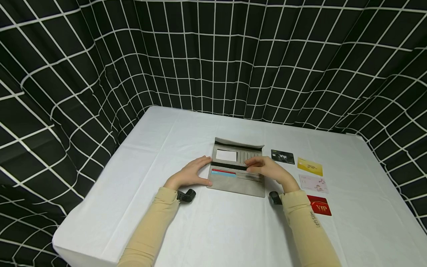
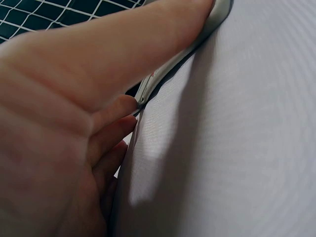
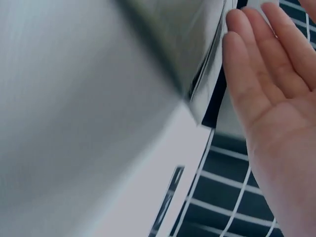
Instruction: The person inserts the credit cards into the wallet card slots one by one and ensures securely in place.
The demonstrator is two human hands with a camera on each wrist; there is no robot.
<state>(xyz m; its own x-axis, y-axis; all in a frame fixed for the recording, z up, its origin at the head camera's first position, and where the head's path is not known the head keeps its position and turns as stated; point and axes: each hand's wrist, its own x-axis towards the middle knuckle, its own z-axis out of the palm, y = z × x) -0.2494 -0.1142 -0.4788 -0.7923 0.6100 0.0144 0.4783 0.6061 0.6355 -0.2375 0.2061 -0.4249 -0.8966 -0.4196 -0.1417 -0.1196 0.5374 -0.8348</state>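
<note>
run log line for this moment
left grip: touching left edge of wallet; right grip: over wallet's right half; wallet: open, red and blue strips showing; at right: black card, yellow card, pink card, red card

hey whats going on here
A person has a grey wallet lying open on a white-covered table. Their left hand touches its left edge; the right hand is over its right side. Red and light-blue card edges show in a lower left slot. To the wallet's right lie a black card, yellow card, pink card and red card, the last partly hidden by the sleeve.
</note>
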